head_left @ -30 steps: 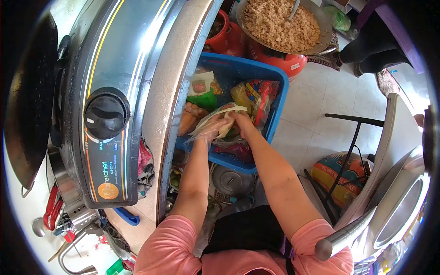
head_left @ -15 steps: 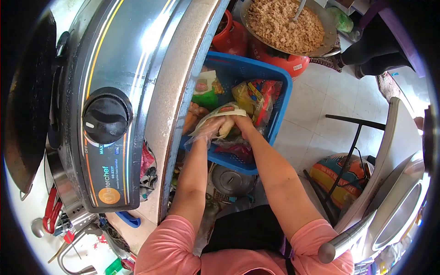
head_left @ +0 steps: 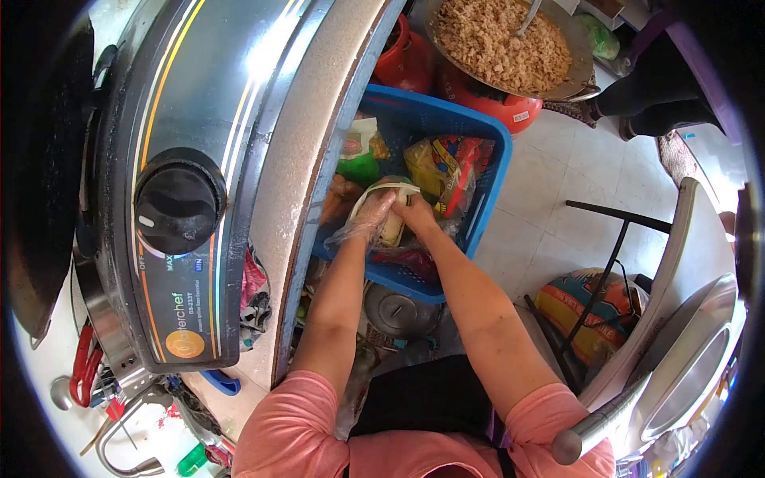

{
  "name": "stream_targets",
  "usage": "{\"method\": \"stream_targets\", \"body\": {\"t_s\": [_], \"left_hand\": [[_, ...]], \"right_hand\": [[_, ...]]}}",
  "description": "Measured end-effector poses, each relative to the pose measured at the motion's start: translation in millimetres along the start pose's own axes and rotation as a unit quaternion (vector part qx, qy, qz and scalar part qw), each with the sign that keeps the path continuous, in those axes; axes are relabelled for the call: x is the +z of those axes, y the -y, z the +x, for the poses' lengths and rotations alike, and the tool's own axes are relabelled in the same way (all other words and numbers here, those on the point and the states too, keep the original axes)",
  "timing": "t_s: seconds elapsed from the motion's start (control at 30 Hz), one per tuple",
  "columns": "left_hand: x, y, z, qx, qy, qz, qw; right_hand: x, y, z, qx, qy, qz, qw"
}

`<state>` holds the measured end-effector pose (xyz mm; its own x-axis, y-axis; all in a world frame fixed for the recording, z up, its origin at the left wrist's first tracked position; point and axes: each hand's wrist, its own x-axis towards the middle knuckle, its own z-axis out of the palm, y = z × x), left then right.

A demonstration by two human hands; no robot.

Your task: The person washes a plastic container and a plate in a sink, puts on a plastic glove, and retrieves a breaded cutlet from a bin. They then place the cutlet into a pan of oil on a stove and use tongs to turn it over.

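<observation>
Both hands are inside a blue plastic basket (head_left: pixel 488 209). My left hand (head_left: pixel 373 213), under a clear plastic glove or bag, grips the left side of a pale package (head_left: pixel 393 229). Closed on the package's upper right edge is my right hand (head_left: pixel 414 210). Around them in the basket lie a green and white packet (head_left: pixel 358 163), a yellow packet (head_left: pixel 425 163), a red packet (head_left: pixel 470 171) and some brownish-orange items (head_left: pixel 338 197). The package's underside and some fingertips are hidden.
A stove (head_left: pixel 207 88) and counter edge (head_left: pixel 299 131) rise at the left. Behind the basket stand a large pan of brown food (head_left: pixel 506 48) and red cylinders (head_left: pixel 498 110). A table (head_left: pixel 677 263) and metal basin (head_left: pixel 693 358) are at right. Another person's legs (head_left: pixel 657 88) show upper right.
My hands have shifted slightly on the package, and its opening faces me differently, with less of its printed front showing. The view has moved a little.
</observation>
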<state>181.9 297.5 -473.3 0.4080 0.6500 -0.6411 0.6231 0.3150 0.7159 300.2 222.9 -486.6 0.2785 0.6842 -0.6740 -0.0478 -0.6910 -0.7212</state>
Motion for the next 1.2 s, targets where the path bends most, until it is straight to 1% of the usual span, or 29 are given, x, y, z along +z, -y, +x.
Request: {"method": "stream_targets", "body": {"t_s": [0.1, 0.2, 0.27, 0.3, 0.33, 0.4, 0.43, 0.53, 0.57, 0.63, 0.67, 0.77, 0.87, 0.9, 0.97, 1.0, 1.03, 1.07, 1.1, 1.13, 1.2], "left_hand": [[3.9, 1.2, 0.6, 0.072, -0.013, 0.026, 0.997], [2.4, -7.1, -7.1, 0.048, -0.017, 0.049, 0.997], [-0.8, -6.1, -8.2, 0.006, -0.041, 0.071, 0.997], [-3.6, -6.1, -7.9, -0.014, -0.054, 0.083, 0.995], [-6.2, -5.2, -7.0, -0.034, -0.066, 0.095, 0.993], [-6.7, 0.4, -2.8, -0.082, -0.056, -0.05, 0.994], [-5.4, 3.5, 0.0, -0.106, -0.049, -0.124, 0.985], [-3.9, 16.3, 10.9, 0.028, 0.003, 0.037, 0.999], [-3.8, 18.9, 11.9, 0.034, 0.001, 0.114, 0.993], [0.6, -36.0, -21.3, 0.047, -0.003, 0.265, 0.963], [4.4, -42.3, -29.4, 0.045, -0.029, 0.307, 0.95], [7.0, -27.9, -35.9, 0.056, -0.043, 0.385, 0.92], [5.0, -41.9, -65.6, 0.108, -0.095, 0.325, 0.935], [4.9, -49.8, -77.6, 0.125, -0.113, 0.303, 0.938], [5.7, -67.9, -101.3, 0.12, -0.151, 0.188, 0.963], [6.4, -77.4, -113.0, 0.117, -0.169, 0.13, 0.97], [10.3, -85.0, -123.0, 0.136, -0.166, 0.002, 0.977], [17.5, -92.9, -131.9, 0.153, -0.158, -0.124, 0.967], [24.4, -104.9, -142.9, 0.168, -0.147, -0.249, 0.942], [29.3, -136.4, -164.2, 0.111, -0.126, -0.342, 0.925], [38.9, -143.9, -173.6, 0.119, -0.06, -0.469, 0.873]], "right_hand": [[0.1, -5.5, 1.9, -0.026, 0.003, 0.0, 1.0], [-0.1, -4.6, 1.9, -0.031, -0.005, -0.024, 0.999], [10.7, -27.5, 24.8, -0.031, -0.033, 0.116, 0.992], [15.4, -35.4, 34.2, -0.032, -0.047, 0.186, 0.981], [7.1, -21.7, 20.4, 0.01, -0.044, 0.113, 0.993], [0.4, -5.8, 10.2, 0.031, -0.021, 0.161, 0.986], [-1.2, -3.9, 8.2, 0.042, -0.011, 0.184, 0.982], [-0.5, -4.8, 7.5, 0.039, -0.045, 0.241, 0.969], [0.3, -5.7, 7.5, 0.039, -0.056, 0.259, 0.963], [-0.4, -8.1, 12.0, 0.032, -0.079, 0.165, 0.983], [0.0, -9.6, 14.5, 0.028, -0.09, 0.118, 0.989], [20.8, -39.0, 40.9, -0.058, -0.147, 0.137, 0.978], [-3.1, 1.2, -4.1, -0.138, -0.219, 0.094, 0.961], [-5.7, 0.4, -4.0, -0.118, -0.196, 0.052, 0.972], [-11.4, -7.5, 1.1, -0.078, -0.148, -0.035, 0.985], [-10.3, -9.4, 1.9, -0.088, -0.177, -0.056, 0.979], [-8.7, -10.4, 0.2, -0.098, -0.207, -0.077, 0.97], [-8.1, -11.5, -1.2, -0.107, -0.237, -0.097, 0.961], [-30.9, 16.8, -27.5, -0.03, -0.144, -0.073, 0.986], [-39.6, 25.5, -37.7, -0.018, -0.119, -0.074, 0.99], [-46.6, 27.1, -46.2, -0.02, -0.087, -0.085, 0.992]]}}
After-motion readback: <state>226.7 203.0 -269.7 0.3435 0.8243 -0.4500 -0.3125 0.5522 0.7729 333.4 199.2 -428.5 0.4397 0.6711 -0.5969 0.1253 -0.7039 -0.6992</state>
